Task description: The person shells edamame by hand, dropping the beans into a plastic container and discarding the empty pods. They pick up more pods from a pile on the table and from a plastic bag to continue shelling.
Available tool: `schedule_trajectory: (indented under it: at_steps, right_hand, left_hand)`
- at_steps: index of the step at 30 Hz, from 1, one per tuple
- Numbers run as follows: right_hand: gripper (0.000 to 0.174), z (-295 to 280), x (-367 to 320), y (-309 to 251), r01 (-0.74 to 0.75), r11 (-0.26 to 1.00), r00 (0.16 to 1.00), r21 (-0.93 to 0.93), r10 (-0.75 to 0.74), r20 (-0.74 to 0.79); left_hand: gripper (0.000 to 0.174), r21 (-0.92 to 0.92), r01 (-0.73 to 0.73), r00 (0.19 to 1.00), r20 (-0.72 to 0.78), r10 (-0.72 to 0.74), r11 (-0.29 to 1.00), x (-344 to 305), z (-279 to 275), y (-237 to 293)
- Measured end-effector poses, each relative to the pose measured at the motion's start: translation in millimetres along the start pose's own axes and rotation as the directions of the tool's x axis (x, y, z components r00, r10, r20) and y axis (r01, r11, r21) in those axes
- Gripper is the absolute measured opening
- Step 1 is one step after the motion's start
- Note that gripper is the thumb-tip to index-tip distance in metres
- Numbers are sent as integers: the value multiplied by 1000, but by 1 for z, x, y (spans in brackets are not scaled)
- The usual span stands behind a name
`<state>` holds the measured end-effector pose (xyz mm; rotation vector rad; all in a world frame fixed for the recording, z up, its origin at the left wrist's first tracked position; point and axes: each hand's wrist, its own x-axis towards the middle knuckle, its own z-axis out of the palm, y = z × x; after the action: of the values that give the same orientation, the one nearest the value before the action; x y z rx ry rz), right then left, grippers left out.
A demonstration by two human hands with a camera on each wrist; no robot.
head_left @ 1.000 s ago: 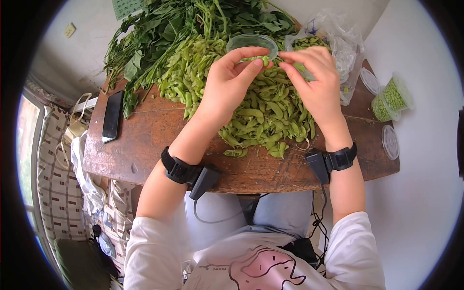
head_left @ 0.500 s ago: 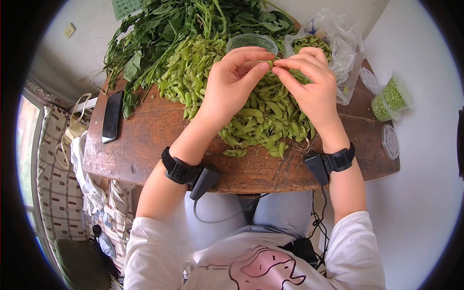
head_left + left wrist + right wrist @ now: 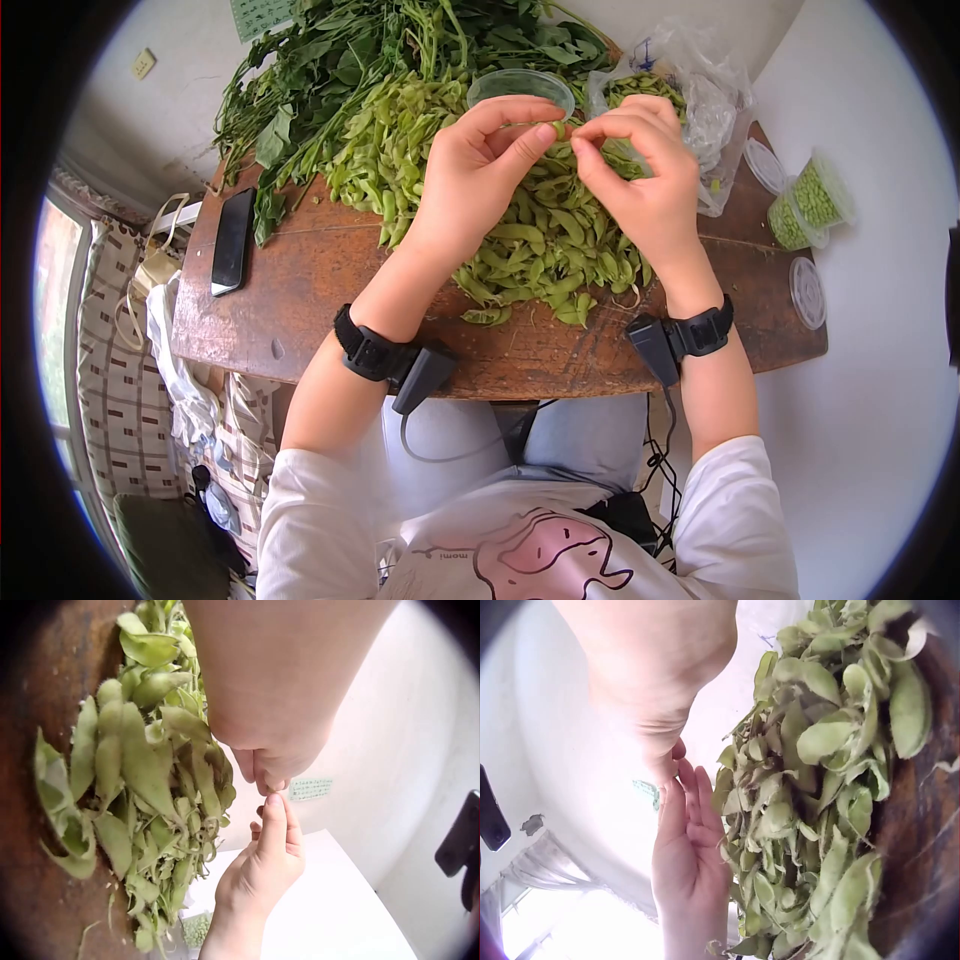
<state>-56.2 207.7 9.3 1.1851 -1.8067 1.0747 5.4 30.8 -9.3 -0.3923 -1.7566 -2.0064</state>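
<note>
My left hand (image 3: 478, 160) pinches a small green soybean pod (image 3: 560, 129) between thumb and fingers, most of it hidden by them. On the pod's right side, my right hand (image 3: 645, 165) has thumb and index fingertip pinched together at its end. In the left wrist view, the right hand (image 3: 259, 874) meets the left at the fingertips. The right wrist view shows the left hand (image 3: 690, 859) with its outer fingers loosely extended. Below both hands spreads a large heap of green soybean pods (image 3: 560, 235), several split open. A clear round bowl (image 3: 515, 80) stands just beyond the fingertips.
Leafy stalks (image 3: 330, 60) are piled at the back left of the wooden table (image 3: 320, 260). A black phone (image 3: 233, 242) lies on the left. At right are a plastic bag (image 3: 715, 110), tubs of shelled beans (image 3: 812, 200) and a round lid (image 3: 808, 294).
The right hand has moved left to the pod, its fingers closing from a spread pose into a pinch. The left hand stays nearly in place, still holding the pod.
</note>
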Motion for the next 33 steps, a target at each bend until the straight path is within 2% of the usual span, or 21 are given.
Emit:
schedule_trajectory:
  at_steps: [5,8,10,15,21,23,29,33]
  right_hand:
    - [16,1,1,-1,-24,1000,1000,-8,24,7]
    - [17,1,0,1,-40,999,999,13,40,29]
    - [17,1,-1,2,-47,999,998,22,46,32]
    - [11,0,-2,3,-139,981,990,134,138,20]
    - [7,-1,-2,0,-231,958,973,169,230,21]
    - [7,1,-2,1,-226,961,974,159,228,3]
    - [7,1,-2,4,-214,963,976,162,218,-7]
    - [9,2,-1,0,-153,982,988,113,152,16]
  left_hand:
    - [28,-22,94,996,0,-94,995,0,-1,2]
    - [26,-49,76,997,-13,-77,996,1,-2,-2]
    - [26,4,41,999,11,-41,999,1,-2,0]
    - [23,65,5,1000,19,-6,998,0,0,5]
    - [22,114,-9,999,45,4,993,0,-2,4]
    - [22,122,-18,999,53,11,992,0,-1,3]
    - [22,-7,4,998,56,-4,1000,1,1,2]
    - [22,136,-35,999,32,31,990,1,0,5]
